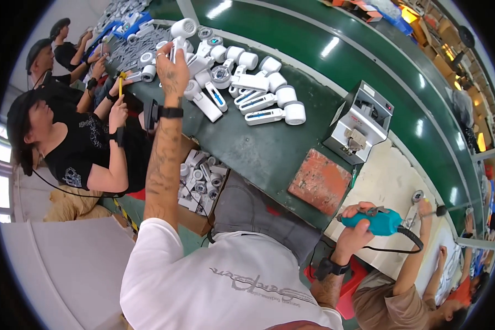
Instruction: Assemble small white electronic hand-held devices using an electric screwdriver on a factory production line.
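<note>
My left hand (173, 74) reaches to the far left of the table. Its fingers are closed around the handle of a white handheld device with a round head (183, 27), beside a spread of similar ones. Several of these white devices (261, 101) lie just right of that hand, some with an open slot along the handle. At the lower right, my right hand (356, 234) is wrapped round a teal electric screwdriver (380, 222), whose black cord curls off to the right. The screwdriver is held in the air, near the table's front edge, and touches no white device.
A grey metal machine (357, 124) stands on the green table (242, 146), with a worn red block (320, 181) near it. Below the edge, a cardboard box (195, 223) holds white parts. Grey pieces (127, 52) are heaped far left. Co-workers sit on both sides.
</note>
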{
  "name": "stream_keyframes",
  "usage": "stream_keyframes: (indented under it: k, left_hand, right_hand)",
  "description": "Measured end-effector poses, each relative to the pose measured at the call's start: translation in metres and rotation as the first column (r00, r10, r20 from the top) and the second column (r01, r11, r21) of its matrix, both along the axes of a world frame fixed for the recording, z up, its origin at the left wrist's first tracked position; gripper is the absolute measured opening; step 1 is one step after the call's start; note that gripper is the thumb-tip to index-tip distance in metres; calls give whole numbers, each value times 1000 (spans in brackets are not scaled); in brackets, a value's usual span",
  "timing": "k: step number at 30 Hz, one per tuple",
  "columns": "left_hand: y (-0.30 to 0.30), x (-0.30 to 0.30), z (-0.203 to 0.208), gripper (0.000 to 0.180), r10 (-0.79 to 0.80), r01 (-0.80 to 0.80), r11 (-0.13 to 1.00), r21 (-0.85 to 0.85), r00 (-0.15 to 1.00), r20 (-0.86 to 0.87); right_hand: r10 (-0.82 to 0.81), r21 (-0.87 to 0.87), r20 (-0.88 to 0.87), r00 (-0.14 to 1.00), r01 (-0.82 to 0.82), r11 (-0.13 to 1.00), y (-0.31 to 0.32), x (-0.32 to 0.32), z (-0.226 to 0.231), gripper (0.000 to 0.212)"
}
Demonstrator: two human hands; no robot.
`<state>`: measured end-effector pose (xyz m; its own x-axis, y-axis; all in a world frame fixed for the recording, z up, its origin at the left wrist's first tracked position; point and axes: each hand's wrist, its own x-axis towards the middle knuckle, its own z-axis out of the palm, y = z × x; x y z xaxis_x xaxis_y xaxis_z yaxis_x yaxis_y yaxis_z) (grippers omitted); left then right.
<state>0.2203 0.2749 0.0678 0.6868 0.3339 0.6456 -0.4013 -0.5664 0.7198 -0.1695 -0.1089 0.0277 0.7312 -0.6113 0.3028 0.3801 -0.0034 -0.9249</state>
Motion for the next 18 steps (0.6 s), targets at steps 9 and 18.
stream_keyframes:
  k: [9,18]
  left_hand:
    - [-90,-93,91,39,-100,38,986,165,917,387]
    - [-100,-232,151,49,-313,666,735,-129,502,806]
  right_hand:
    - [-148,-90,-204,968,132,987,6,2,2,57]
    - [-103,-86,-194,976,88,992,5,14,4,61]
